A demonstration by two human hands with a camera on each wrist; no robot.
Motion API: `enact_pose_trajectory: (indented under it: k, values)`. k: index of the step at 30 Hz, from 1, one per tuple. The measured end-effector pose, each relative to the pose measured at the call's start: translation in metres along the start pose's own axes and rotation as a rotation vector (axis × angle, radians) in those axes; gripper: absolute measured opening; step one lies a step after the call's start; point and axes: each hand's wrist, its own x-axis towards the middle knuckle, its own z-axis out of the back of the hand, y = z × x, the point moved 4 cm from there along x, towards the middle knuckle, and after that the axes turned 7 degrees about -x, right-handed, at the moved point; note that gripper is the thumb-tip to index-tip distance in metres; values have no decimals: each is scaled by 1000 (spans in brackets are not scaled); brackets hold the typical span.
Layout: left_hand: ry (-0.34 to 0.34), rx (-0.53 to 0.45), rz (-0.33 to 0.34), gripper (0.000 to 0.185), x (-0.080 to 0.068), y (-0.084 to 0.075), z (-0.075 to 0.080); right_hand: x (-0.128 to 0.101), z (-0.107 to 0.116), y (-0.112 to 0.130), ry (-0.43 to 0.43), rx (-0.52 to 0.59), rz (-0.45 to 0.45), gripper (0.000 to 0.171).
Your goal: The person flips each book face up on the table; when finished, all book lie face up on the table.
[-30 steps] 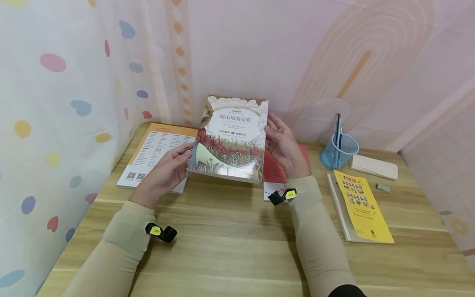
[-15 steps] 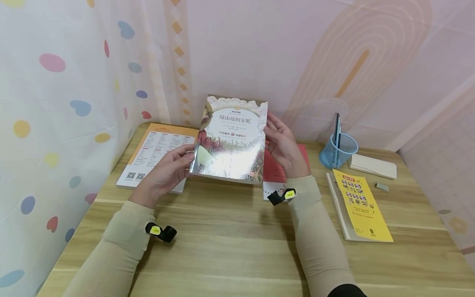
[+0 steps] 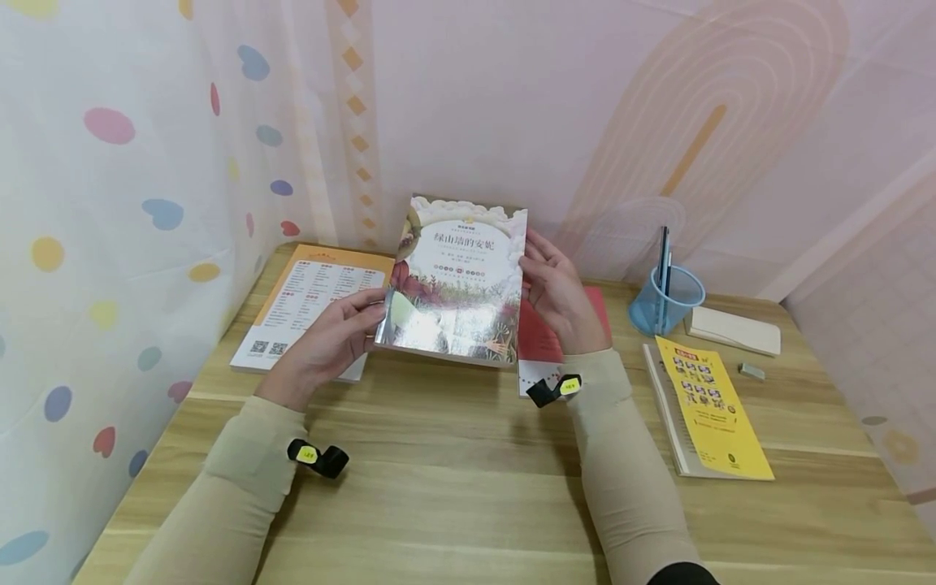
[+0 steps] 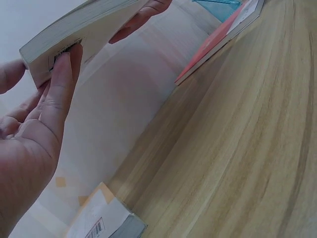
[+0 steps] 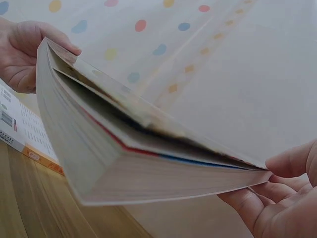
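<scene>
A paperback book (image 3: 457, 276) with a flowery illustrated cover is held above the table, its front facing up and tilted toward me. My left hand (image 3: 329, 341) grips its lower left edge, thumb on the cover side and fingers underneath, as the left wrist view shows near the barcode. At the right edge my right hand (image 3: 559, 296) pinches the book between thumb and fingers. In the right wrist view the book's cover (image 5: 148, 119) stands slightly apart from the page block at one corner.
An orange and white book (image 3: 314, 305) lies at left on the wooden table (image 3: 439, 487). Behind my right hand lies a red book (image 3: 541, 333). Farther right are a blue mesh pen holder (image 3: 667, 301), a yellow-covered book (image 3: 712, 406), a white pad (image 3: 734, 329) and a small eraser (image 3: 751, 371).
The held book has tipped slightly and sunk a little at its top edge, and the glare on its cover has shifted. Both hands keep their hold.
</scene>
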Motion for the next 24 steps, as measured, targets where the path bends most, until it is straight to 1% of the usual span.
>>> enact_pose_trajectory:
  k: [6, 12, 18, 24]
  values:
    - [-16, 20, 38, 45, 1, 5, 5, 2, 0, -4, -27, -44, -28, 60]
    - [-11, 67, 85, 53, 3, 10, 9, 4, 1, -9, -50, -93, -56, 61]
    - [-43, 101, 134, 55, 3, 13, 9, 8, 6, -17, -62, -120, -85, 62]
    - [-57, 123, 152, 55, 3, 14, 11, 8, 8, -22, -65, -146, -98, 60]
